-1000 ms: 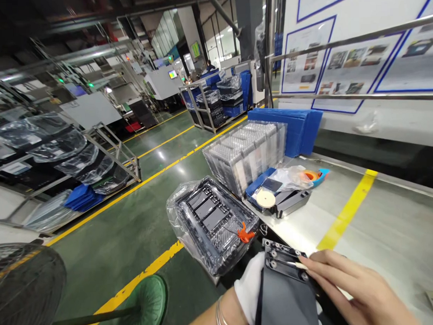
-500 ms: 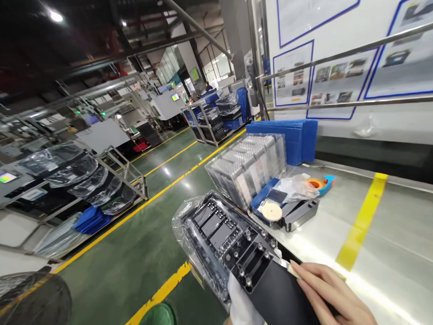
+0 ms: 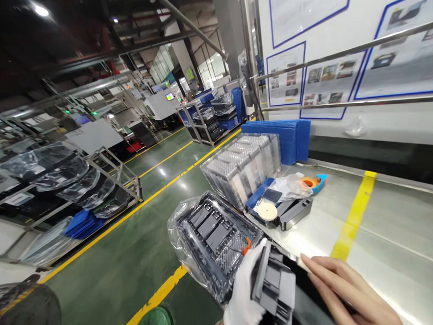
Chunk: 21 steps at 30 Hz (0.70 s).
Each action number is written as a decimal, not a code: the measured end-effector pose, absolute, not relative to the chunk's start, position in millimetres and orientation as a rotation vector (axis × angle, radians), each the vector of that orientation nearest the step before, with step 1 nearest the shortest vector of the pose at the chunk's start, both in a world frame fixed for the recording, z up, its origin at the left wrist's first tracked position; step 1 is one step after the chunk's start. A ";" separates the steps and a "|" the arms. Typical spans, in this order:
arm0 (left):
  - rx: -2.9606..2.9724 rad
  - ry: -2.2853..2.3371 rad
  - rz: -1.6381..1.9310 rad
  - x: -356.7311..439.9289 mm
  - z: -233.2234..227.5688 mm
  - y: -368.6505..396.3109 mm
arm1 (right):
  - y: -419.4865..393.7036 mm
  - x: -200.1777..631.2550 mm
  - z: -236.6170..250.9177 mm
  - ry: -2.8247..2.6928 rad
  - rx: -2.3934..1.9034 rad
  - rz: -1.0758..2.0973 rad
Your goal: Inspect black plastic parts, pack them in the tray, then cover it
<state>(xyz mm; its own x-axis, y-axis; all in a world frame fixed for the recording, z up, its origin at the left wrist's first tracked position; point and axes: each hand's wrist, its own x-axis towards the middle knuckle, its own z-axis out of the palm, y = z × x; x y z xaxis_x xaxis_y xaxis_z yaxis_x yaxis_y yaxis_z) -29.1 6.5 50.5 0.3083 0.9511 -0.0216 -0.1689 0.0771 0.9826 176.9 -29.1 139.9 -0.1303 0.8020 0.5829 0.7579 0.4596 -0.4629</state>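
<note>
Open steel ahead, clutter to the left
Bare grey metal tabletop (image 3: 392,232) right of yellow floor-tape stripe (image 3: 351,219); bagged black tray stack (image 3: 214,236) and clear plastic tray bundle (image 3: 243,166) crowding left edge.

Two hands in shot, one gloved left hand (image 3: 242,294) and one bare right hand (image 3: 345,290), one dark plastic part (image 3: 275,286), one bagged tray (image 3: 212,233), one tape roll (image 3: 313,182), one white disc (image 3: 267,211)

White fabric glove on left hand (image 3: 244,294), right hand (image 3: 349,293) bare, ungloved

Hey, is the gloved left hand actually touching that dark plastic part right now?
Touching. The head view shows the white-gloved left hand wrapped around the dark plastic part, its gloved fingers lying against the part's edge with no gap.
</note>
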 end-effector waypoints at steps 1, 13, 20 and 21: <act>1.255 0.930 1.024 -29.3 50.3 3.7 | -30.3 176.9 141.2 -1.929 -1.293 0.033; 1.748 0.916 0.855 -57.0 49.1 -0.7 | -33.4 189.4 135.4 -1.821 -1.467 0.217; 1.702 0.737 0.790 -69.5 90.5 -4.8 | -27.6 172.8 142.2 -1.365 -1.571 1.347; 1.681 0.707 0.792 -68.8 95.5 -3.4 | -26.6 171.1 144.9 -1.387 -1.555 1.401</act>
